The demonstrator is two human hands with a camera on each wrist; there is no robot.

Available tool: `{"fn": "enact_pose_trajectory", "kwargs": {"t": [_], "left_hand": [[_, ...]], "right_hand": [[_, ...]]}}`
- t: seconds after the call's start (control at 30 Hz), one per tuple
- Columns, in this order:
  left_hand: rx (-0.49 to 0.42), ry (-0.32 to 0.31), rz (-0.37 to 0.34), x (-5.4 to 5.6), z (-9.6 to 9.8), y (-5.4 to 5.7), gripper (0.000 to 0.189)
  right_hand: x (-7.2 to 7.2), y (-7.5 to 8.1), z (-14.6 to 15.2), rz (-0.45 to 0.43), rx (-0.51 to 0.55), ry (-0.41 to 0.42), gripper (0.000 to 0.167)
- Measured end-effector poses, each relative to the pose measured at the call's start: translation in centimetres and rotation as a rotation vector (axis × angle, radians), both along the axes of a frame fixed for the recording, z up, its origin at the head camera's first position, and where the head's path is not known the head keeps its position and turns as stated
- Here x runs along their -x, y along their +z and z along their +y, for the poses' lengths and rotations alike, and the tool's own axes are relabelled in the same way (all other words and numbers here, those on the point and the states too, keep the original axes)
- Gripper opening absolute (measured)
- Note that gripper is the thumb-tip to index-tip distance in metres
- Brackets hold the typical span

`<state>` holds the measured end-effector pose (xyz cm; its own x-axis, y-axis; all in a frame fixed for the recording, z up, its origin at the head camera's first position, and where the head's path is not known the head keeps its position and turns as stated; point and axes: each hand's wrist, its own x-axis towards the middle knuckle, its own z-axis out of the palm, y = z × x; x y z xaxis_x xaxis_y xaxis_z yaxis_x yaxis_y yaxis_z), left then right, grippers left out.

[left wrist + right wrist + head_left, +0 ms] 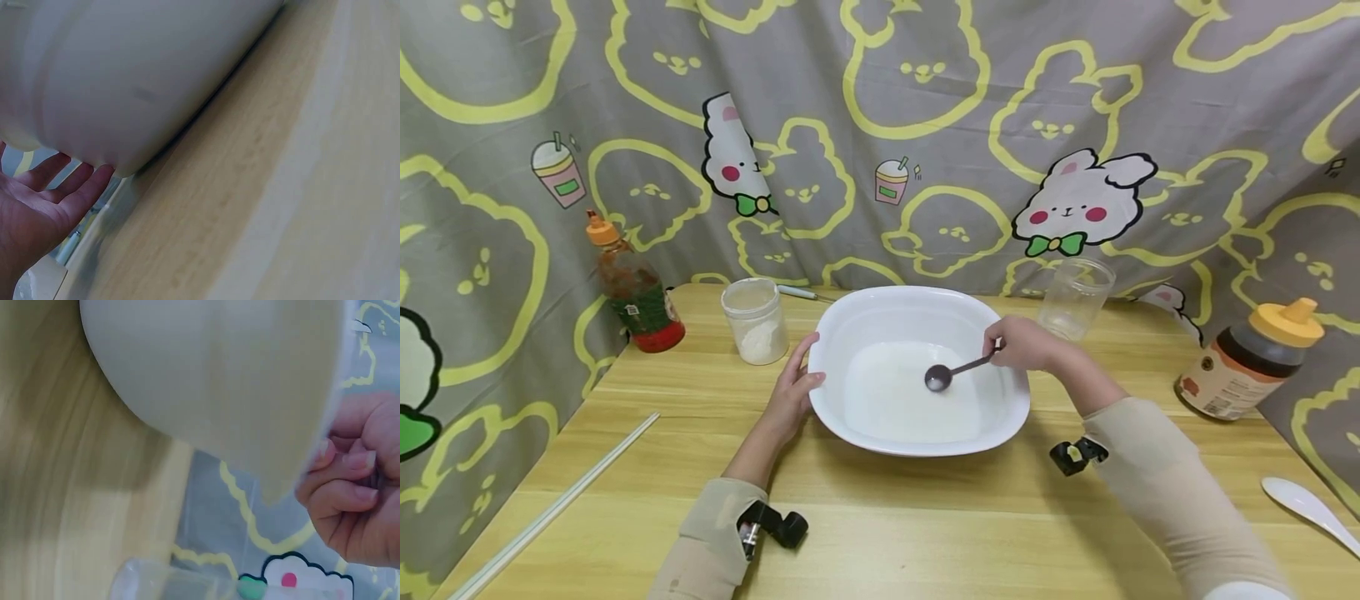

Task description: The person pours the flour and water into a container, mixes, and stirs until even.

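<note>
A wide white bowl [917, 308] sits on the surface [917, 533], toward its back, with milky white contents covering the bottom. The left grip [790, 392] is closed on the bowl's left side, thumb at the rim and fingers against the outer wall, probably to steady it. The right grip [1022, 342] pinches the end of a dark measuring spoon [972, 364] over the right rim; holding it there seems meant to let the small scoop reach inside while the knuckles stay clear of the contents.

The tight edges are behind: the curtain [940, 242] hangs close past the bowl, a jar of white powder [760, 342] stands just beside the left fingers, and a clear cup [1072, 304] stands behind the right knuckles. In front lies bare wood between the forearms, the most open room. The chopsticks [561, 502] and white spoon [1302, 502] lie well apart, near opposite sides.
</note>
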<state>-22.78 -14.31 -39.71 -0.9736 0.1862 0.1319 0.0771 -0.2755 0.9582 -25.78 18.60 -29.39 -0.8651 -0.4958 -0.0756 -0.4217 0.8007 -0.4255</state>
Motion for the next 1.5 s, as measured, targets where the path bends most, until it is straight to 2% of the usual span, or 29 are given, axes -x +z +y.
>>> {"fn": "enact_pose_trajectory", "kwargs": {"t": [0.17,0.37,0.47,0.63,0.77,0.9,1.07,1.2,1.37,1.5], "left_hand": [[0.004,-0.004,-0.004,0.0,0.0,-0.1,0.06],[-0.009,-0.002,0.0,0.0,0.0,-0.1,0.061],[-0.012,-0.002,0.0,0.0,0.0,-0.1,0.061],[-0.009,0.0,0.001,0.0,0.0,0.0,0.061],[-0.008,0.0,0.0,0.0,0.0,0.1,0.061],[-0.003,0.0,0.0,0.0,0.0,0.1,0.061],[-0.003,0.001,0.004,0.0,-0.1,-0.1,0.06],[-0.004,0.001,-0.001,0.0,-0.1,-0.2,0.06],[0.0,0.001,-0.001,-0.1,-0.1,-0.2,0.06],[0.007,-0.001,0.006,0.0,-0.1,0.0,0.06]], "right_hand": [[0.6,-1.4,-1.8,0.019,0.079,-0.01,0.008],[0.1,-2.6,-3.8,-0.082,0.184,0.039,0.007],[-0.4,-2.5,-3.8,-0.124,0.184,0.086,0.007],[-1.0,-1.7,-2.1,-0.15,0.116,0.147,0.009],[-0.9,-0.6,-0.3,-0.104,0.049,0.109,0.01],[-0.4,-0.1,0.7,-0.029,-0.018,0.02,0.009],[0.2,-0.7,-0.3,0.044,-0.037,-0.055,0.007],[0.6,-1.5,-2.1,0.076,0.011,-0.044,0.008],[0.3,-2.0,-4.0,0.01,0.108,0.016,0.009],[-0.2,-2.1,-4.2,-0.077,0.136,0.084,0.007]]}}
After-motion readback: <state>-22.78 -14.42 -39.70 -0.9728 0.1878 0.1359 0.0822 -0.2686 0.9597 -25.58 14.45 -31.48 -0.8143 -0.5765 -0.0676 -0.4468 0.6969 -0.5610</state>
